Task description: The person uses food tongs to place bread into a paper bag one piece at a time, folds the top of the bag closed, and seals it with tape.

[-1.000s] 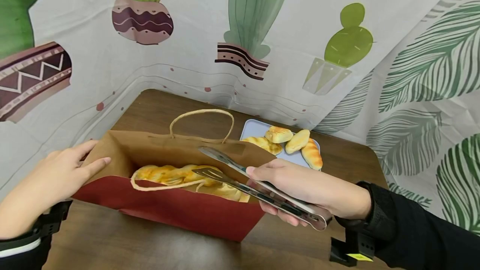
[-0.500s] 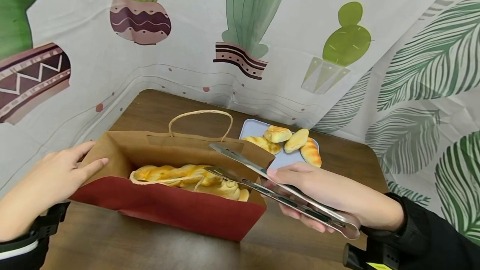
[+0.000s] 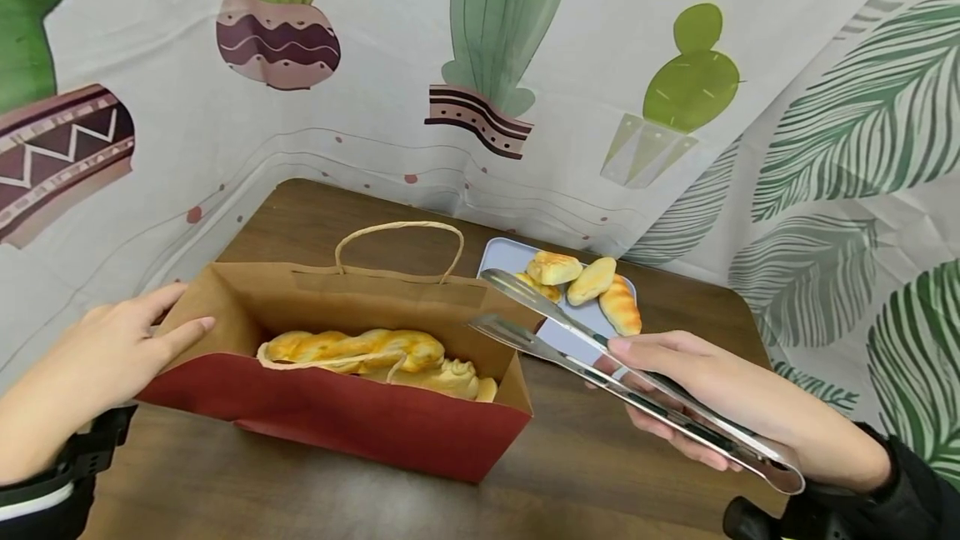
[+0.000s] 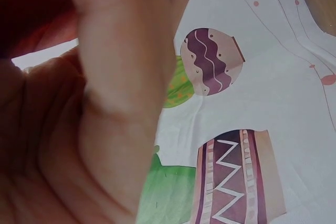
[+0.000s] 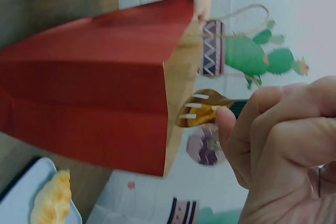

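The metal tongs [image 3: 600, 357] sit in the right hand [image 3: 720, 398], whose fingers and thumb curl round the handles; the two blades stand apart with nothing between them, their tips hovering just past the bag's right-hand edge. The red paper bag [image 3: 337, 415] stands upright and open on the wooden table [image 3: 315, 215], at about 9 o'clock from the tong tips, with a long braided loaf [image 3: 352, 348] lying inside. The left hand [image 3: 112, 357] rests against the bag's left end — fingers straight, touching the brown rim. At about 1 o'clock from the tong tips lies a pale blue tray [image 3: 506, 257] bearing several small rolls [image 3: 592, 282]. A cactus-print cloth [image 3: 480, 48] hangs behind the table.
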`<state>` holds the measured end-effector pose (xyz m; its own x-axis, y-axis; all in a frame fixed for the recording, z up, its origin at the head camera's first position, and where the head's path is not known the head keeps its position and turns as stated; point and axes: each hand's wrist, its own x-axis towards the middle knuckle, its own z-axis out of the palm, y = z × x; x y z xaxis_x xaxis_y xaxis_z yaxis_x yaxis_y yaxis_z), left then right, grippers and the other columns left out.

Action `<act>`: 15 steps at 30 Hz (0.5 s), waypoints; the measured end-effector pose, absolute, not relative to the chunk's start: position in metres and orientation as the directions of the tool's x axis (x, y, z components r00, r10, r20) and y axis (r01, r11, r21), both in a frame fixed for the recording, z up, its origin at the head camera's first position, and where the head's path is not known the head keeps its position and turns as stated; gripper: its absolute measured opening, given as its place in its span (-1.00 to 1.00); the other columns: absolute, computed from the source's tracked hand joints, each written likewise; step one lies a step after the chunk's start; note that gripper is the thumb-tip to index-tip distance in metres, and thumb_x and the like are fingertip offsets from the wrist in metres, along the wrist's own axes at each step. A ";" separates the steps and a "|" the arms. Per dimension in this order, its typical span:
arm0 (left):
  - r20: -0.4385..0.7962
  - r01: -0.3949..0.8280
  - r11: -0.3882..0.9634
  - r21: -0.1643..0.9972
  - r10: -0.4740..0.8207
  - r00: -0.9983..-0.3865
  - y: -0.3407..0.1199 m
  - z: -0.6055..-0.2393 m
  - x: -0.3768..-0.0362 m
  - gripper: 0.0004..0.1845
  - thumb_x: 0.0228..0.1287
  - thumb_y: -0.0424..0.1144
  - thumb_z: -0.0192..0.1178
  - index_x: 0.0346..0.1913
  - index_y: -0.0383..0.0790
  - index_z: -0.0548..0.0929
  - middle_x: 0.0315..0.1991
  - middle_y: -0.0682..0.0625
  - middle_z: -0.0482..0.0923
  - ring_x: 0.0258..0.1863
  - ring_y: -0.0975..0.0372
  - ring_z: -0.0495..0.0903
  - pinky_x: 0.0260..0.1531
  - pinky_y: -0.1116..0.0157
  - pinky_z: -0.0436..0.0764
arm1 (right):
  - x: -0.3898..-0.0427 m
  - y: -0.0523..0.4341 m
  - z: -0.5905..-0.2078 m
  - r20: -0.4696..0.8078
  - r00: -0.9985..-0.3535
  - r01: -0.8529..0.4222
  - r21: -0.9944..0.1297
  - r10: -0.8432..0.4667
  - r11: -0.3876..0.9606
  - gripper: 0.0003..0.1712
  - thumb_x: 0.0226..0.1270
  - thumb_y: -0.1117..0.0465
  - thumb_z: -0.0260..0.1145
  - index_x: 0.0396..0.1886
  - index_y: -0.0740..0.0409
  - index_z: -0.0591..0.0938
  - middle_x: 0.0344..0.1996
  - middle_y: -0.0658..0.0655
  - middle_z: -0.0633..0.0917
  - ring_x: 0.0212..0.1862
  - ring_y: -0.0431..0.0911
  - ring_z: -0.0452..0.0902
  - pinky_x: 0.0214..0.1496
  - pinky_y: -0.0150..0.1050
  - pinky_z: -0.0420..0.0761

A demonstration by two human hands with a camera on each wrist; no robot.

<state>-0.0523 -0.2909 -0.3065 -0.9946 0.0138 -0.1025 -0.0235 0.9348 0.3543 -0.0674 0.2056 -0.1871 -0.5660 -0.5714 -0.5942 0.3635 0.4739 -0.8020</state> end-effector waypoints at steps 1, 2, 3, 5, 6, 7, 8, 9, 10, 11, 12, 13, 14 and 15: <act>-0.103 -0.025 0.935 0.353 0.012 -0.995 -0.291 -0.306 -0.052 -0.26 0.34 0.10 -0.02 0.25 -0.55 0.24 0.13 -0.63 0.24 0.00 -0.49 0.28 -0.14 -0.36 0.28 | -0.068 0.210 -0.189 -0.574 -0.557 0.350 -0.818 -0.600 0.458 -0.45 0.49 -0.07 -0.12 -0.16 0.42 0.39 -0.63 0.04 0.49 -0.82 -0.21 0.33 -0.85 -0.34 0.29; -0.104 -0.026 0.936 0.352 0.012 -0.994 -0.291 -0.306 -0.052 -0.25 0.34 0.10 -0.02 0.25 -0.56 0.24 0.13 -0.63 0.23 0.00 -0.49 0.28 -0.14 -0.36 0.28 | -0.068 0.215 -0.190 -0.561 -0.559 0.337 -0.827 -0.611 0.450 -0.47 0.51 -0.05 -0.15 -0.15 0.42 0.40 -0.63 0.04 0.49 -0.82 -0.21 0.32 -0.88 -0.30 0.26; -0.105 -0.026 0.935 0.353 0.012 -0.994 -0.291 -0.306 -0.052 -0.25 0.34 0.10 -0.02 0.25 -0.56 0.24 0.13 -0.63 0.23 0.01 -0.50 0.27 -0.13 -0.36 0.28 | -0.067 0.220 -0.192 -0.558 -0.565 0.335 -0.828 -0.608 0.449 -0.48 0.52 -0.03 -0.17 -0.13 0.40 0.40 -0.62 0.04 0.49 -0.82 -0.22 0.31 -0.89 -0.28 0.25; -0.098 -0.024 0.934 0.355 0.012 -0.995 -0.290 -0.305 -0.051 -0.25 0.34 0.10 -0.01 0.25 -0.56 0.24 0.13 -0.63 0.24 0.01 -0.50 0.27 -0.13 -0.35 0.28 | -0.066 0.230 -0.195 -0.556 -0.573 0.347 -0.830 -0.602 0.437 -0.50 0.53 -0.01 -0.20 -0.08 0.37 0.41 -0.61 0.04 0.50 -0.81 -0.20 0.26 -0.90 -0.18 0.18; -0.094 -0.024 0.934 0.357 0.011 -0.995 -0.290 -0.305 -0.051 -0.26 0.34 0.09 -0.01 0.25 -0.56 0.25 0.13 -0.63 0.24 0.01 -0.50 0.27 -0.13 -0.35 0.27 | -0.066 0.234 -0.197 -0.555 -0.581 0.347 -0.830 -0.595 0.436 -0.50 0.54 -0.01 -0.22 -0.04 0.36 0.41 -0.61 0.04 0.50 -0.81 -0.20 0.24 -0.90 -0.13 0.14; -0.092 -0.023 0.934 0.357 0.010 -0.996 -0.290 -0.305 -0.051 -0.26 0.34 0.09 -0.01 0.25 -0.56 0.25 0.13 -0.63 0.24 0.01 -0.50 0.27 -0.13 -0.35 0.28 | -0.066 0.239 -0.198 -0.563 -0.593 0.356 -0.825 -0.576 0.439 -0.50 0.53 -0.02 -0.22 -0.01 0.31 0.43 -0.59 0.04 0.51 -0.79 -0.20 0.24 -0.89 -0.11 0.12; -0.095 -0.024 0.934 0.356 0.011 -0.995 -0.290 -0.304 -0.051 -0.25 0.34 0.09 -0.01 0.25 -0.56 0.24 0.13 -0.63 0.24 0.01 -0.50 0.27 -0.13 -0.35 0.27 | -0.066 0.244 -0.200 -0.565 -0.608 0.360 -0.822 -0.558 0.441 -0.50 0.54 -0.02 -0.23 0.05 0.28 0.43 -0.57 0.04 0.52 -0.78 -0.20 0.24 -0.89 -0.14 0.16; -0.097 -0.025 0.935 0.354 0.010 -0.995 -0.290 -0.304 -0.051 -0.25 0.34 0.10 -0.01 0.25 -0.56 0.24 0.13 -0.63 0.24 0.01 -0.50 0.27 -0.12 -0.35 0.27 | -0.067 0.248 -0.202 -0.562 -0.619 0.360 -0.824 -0.549 0.438 -0.50 0.54 -0.02 -0.25 0.08 0.26 0.42 -0.57 0.04 0.52 -0.77 -0.20 0.25 -0.89 -0.15 0.17; -0.101 -0.026 0.936 0.352 0.011 -0.995 -0.290 -0.304 -0.051 -0.25 0.34 0.10 -0.02 0.25 -0.56 0.24 0.13 -0.63 0.23 0.01 -0.50 0.26 -0.12 -0.36 0.27 | -0.067 0.253 -0.204 -0.566 -0.630 0.371 -0.820 -0.531 0.435 -0.50 0.54 -0.03 -0.25 0.11 0.22 0.43 -0.55 0.03 0.53 -0.76 -0.21 0.25 -0.87 -0.14 0.16; -0.107 -0.027 0.937 0.349 0.011 -0.994 -0.289 -0.303 -0.051 -0.24 0.34 0.11 -0.02 0.26 -0.57 0.23 0.13 -0.63 0.23 0.01 -0.50 0.26 -0.12 -0.36 0.27 | -0.068 0.257 -0.206 -0.569 -0.646 0.369 -0.816 -0.509 0.445 -0.49 0.54 -0.05 -0.26 0.12 0.20 0.42 -0.54 0.03 0.53 -0.75 -0.22 0.27 -0.86 -0.17 0.21; -0.110 -0.027 0.937 0.348 0.012 -0.994 -0.289 -0.303 -0.051 -0.24 0.35 0.11 -0.03 0.26 -0.57 0.23 0.14 -0.63 0.23 0.01 -0.50 0.26 -0.12 -0.37 0.27 | -0.068 0.262 -0.208 -0.576 -0.656 0.380 -0.810 -0.488 0.447 -0.49 0.53 -0.07 -0.26 0.12 0.16 0.43 -0.51 0.02 0.53 -0.72 -0.23 0.30 -0.85 -0.20 0.25; -0.113 -0.028 0.937 0.347 0.012 -0.993 -0.289 -0.303 -0.051 -0.24 0.35 0.11 -0.03 0.26 -0.57 0.22 0.14 -0.63 0.23 0.01 -0.50 0.26 -0.12 -0.37 0.26 | -0.068 0.265 -0.210 -0.588 -0.666 0.399 -0.800 -0.458 0.448 -0.49 0.52 -0.09 -0.24 0.13 0.11 0.44 -0.48 0.01 0.55 -0.68 -0.25 0.33 -0.82 -0.24 0.29; -0.117 -0.028 0.937 0.348 0.013 -0.993 -0.289 -0.302 -0.050 -0.23 0.35 0.11 -0.04 0.26 -0.57 0.22 0.14 -0.63 0.22 0.02 -0.50 0.26 -0.11 -0.37 0.26 | -0.069 0.269 -0.212 -0.592 -0.678 0.404 -0.796 -0.436 0.451 -0.50 0.52 -0.10 -0.24 0.14 0.08 0.43 -0.45 0.00 0.55 -0.65 -0.25 0.36 -0.79 -0.27 0.34; -0.113 -0.028 0.937 0.349 0.013 -0.994 -0.288 -0.302 -0.050 -0.24 0.35 0.10 -0.03 0.26 -0.57 0.22 0.14 -0.63 0.23 0.01 -0.50 0.26 -0.12 -0.37 0.26 | -0.069 0.272 -0.215 -0.599 -0.691 0.418 -0.788 -0.404 0.452 -0.51 0.51 -0.12 -0.22 0.13 0.03 0.44 -0.43 -0.02 0.55 -0.62 -0.26 0.37 -0.76 -0.29 0.37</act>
